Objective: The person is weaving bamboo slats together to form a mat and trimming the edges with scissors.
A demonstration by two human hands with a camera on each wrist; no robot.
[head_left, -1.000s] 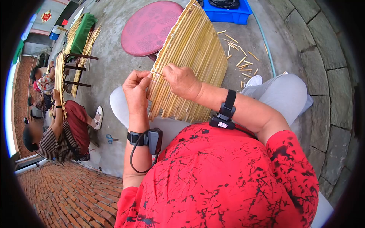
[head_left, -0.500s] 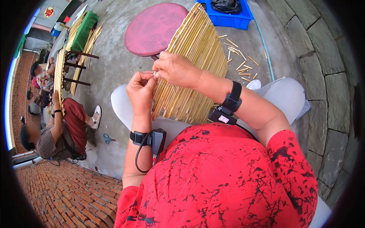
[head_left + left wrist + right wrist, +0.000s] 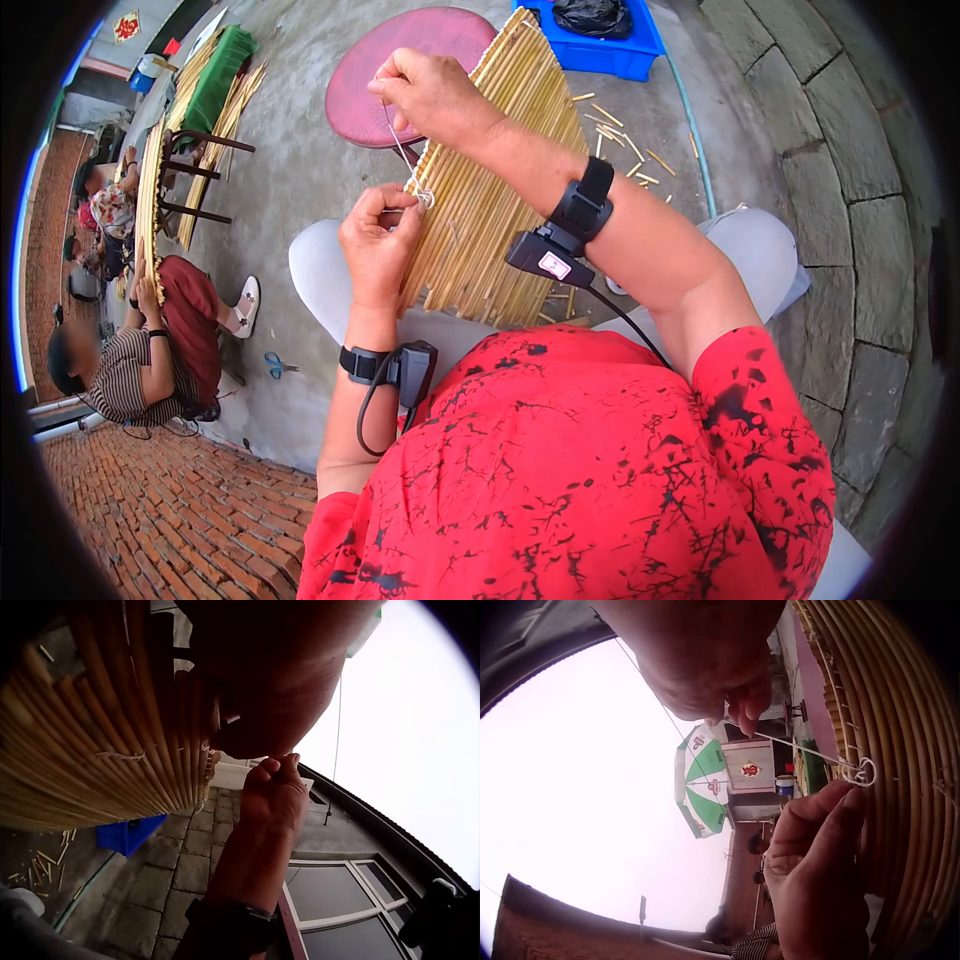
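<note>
The reed mat (image 3: 470,260) lies propped on the person's lap (image 3: 315,280) in the middle of the head view. It fans toward the top of the frame, so its bound edge faces both hands. The left grip (image 3: 380,245) is closed at that edge, thumb and forefinger pinching the mat just beside a small loop of white string (image 3: 402,150). Pinning the loop (image 3: 864,771) there probably stops the binding from slipping while it is drawn tight. The right grip (image 3: 430,95) is lifted well above the mat, toward the top centre of the frame. Its fingertips are nipped on the free end of the string, which runs taut and straight down to the loop. The right forearm crosses diagonally over the reeds with the elbow out and the wrist cocked upward. The left forearm rises almost vertically from the bottom of the frame, wrist straight, hand curled inward. The left wrist view is dark, and I cannot be sure the thin line in it is the same string.

Cut reed offcuts (image 3: 640,150) litter the concrete at upper right, near a blue crate (image 3: 600,45).
</note>
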